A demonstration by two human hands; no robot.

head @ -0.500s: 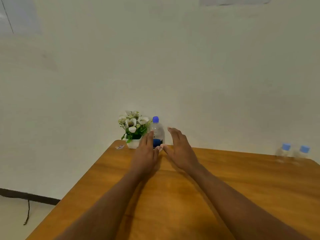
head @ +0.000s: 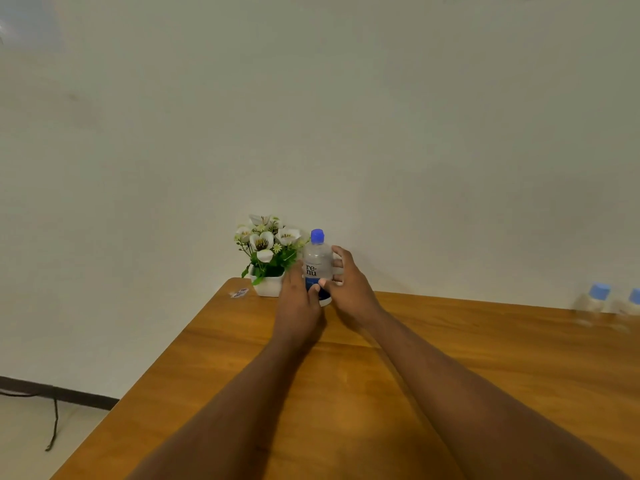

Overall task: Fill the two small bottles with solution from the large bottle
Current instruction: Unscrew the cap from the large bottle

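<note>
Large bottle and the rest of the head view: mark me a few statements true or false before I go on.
1. The large bottle has its blue cap on. True.
2. The left hand and right hand both hold the large bottle. True.
3. The large bottle lies on its side. False: it is upright.
4. The small bottles stand next to the flowers. False: they stand far off at the right side of the table; the flowers are just left of the large bottle.
5. The small bottles are uncapped. False: each has a blue cap on.
</note>
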